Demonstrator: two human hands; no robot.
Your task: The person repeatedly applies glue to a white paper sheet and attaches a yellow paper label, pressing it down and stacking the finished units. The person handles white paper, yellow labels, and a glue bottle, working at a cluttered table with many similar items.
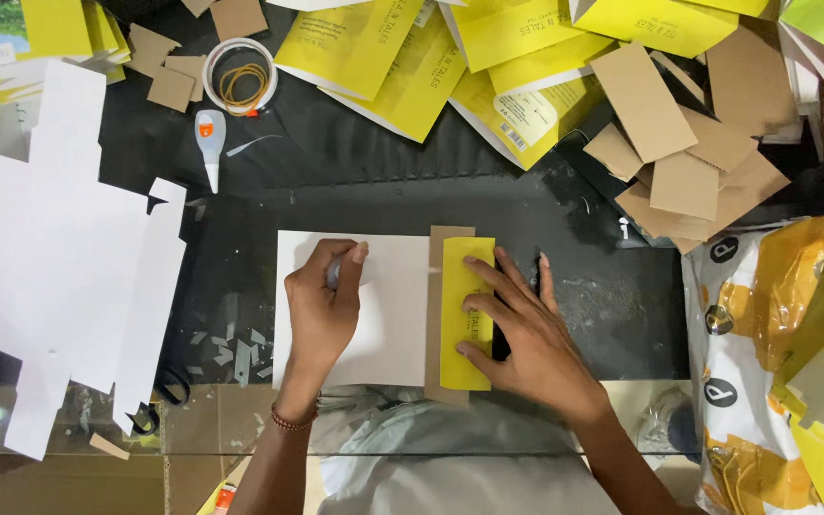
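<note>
A white sheet (388, 315) lies flat on the dark table (374, 186) in front of me. Along its right edge lies a brown cardboard strip (435, 324), and a yellow printed strip (458, 358) lies on that. My left hand (321, 310) rests on the white sheet with its fingers curled round a small grey stick-like thing (334, 275). My right hand (517, 329) is spread flat, fingers apart, pressing on the yellow strip.
Yellow booklets (402, 57) and brown cardboard pieces (689, 143) are heaped at the back. A glue bottle (210, 143) and a tub of rubber bands (239, 78) sit at back left. White die-cut sheets (59, 248) lie left, yellow-and-white bags (774, 324) right.
</note>
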